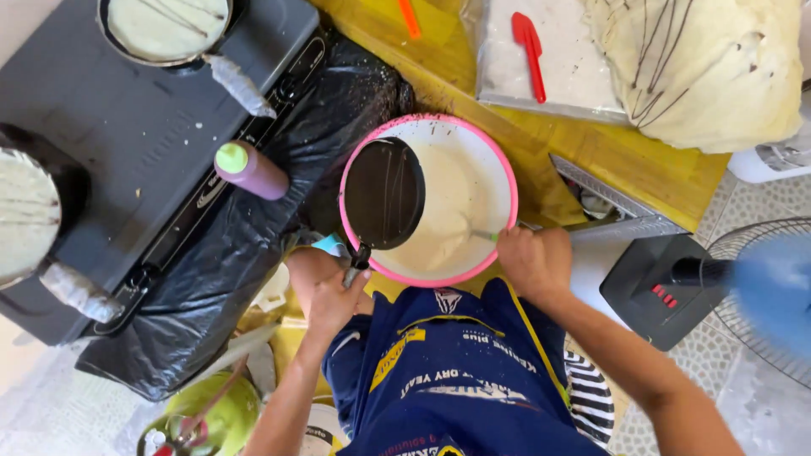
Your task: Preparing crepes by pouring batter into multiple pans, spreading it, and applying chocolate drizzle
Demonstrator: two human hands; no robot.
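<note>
My left hand, low centre of the frame, is clenched round the handle of a small black round frying pan, tilted over the pink-rimmed white bowl of pale batter. My right hand grips a thin metal utensil dipping into it. Further up left, a purple squeeze bottle with a green cap lies on the grey stove.

The person wears a dark navy apron with yellow piping along its edges and bib straps, plus white and yellow printed lettering and a small white emblem just below the 2 grips. A black-and-white striped garment shows beneath the apron, below the right grip. Both forearms are bare, with no sleeves, gloves or jewellery visible.
</note>
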